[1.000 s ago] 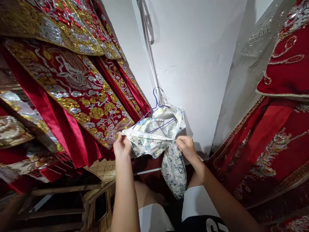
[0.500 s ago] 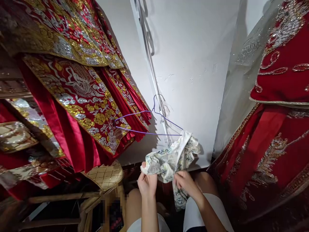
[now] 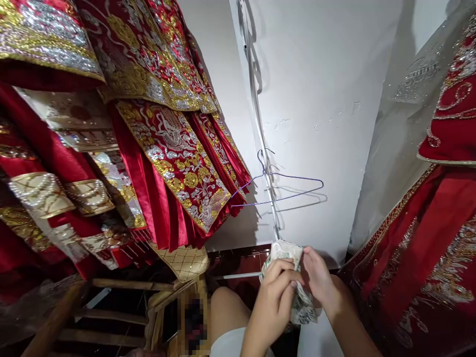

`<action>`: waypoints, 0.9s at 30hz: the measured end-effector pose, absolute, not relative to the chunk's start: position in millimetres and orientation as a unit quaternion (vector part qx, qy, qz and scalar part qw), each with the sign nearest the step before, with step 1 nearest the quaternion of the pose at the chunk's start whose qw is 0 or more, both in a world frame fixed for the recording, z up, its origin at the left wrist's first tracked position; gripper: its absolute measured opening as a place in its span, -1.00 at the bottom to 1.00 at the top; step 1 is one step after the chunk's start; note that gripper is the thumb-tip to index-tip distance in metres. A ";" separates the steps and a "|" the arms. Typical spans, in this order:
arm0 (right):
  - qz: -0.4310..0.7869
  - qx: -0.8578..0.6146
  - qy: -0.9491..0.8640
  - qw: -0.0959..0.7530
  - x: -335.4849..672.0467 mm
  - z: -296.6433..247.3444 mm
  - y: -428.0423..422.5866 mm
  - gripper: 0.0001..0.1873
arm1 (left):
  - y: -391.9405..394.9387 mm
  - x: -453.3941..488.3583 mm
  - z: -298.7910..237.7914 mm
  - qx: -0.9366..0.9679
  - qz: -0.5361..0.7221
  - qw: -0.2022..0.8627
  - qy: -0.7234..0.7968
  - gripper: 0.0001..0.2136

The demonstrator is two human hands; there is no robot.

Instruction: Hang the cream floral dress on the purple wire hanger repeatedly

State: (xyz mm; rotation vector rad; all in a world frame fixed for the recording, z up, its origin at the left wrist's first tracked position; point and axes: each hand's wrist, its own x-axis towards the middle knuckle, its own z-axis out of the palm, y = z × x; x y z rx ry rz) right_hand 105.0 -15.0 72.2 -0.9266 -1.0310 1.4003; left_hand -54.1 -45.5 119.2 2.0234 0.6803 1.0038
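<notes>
Both my hands hold a white floral-print cloth (image 3: 284, 251), bunched up small above my lap. My left hand (image 3: 274, 292) wraps its fingers round the near side of the bundle. My right hand (image 3: 320, 280) grips the other side, the two hands touching. A purple wire hanger (image 3: 282, 186) hangs bare on the metal rail (image 3: 260, 129) just above them.
Red garments with gold and silver embroidery (image 3: 171, 144) hang in a row on the left, and more (image 3: 420, 258) on the right. A white wall (image 3: 320, 99) is ahead. A gold quilted bag (image 3: 184, 260) and wooden rungs (image 3: 122, 302) lie lower left.
The cloth has come off the purple hanger, which now hangs bare. My hands moved down and together, bunching the cloth into a small bundle.
</notes>
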 end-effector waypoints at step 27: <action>0.250 -0.535 -0.622 0.514 170.7 194.9 93.3 -0.32 | 92.4 -158.2 149.3 0.935 0.091 0.114 0.324 -0.61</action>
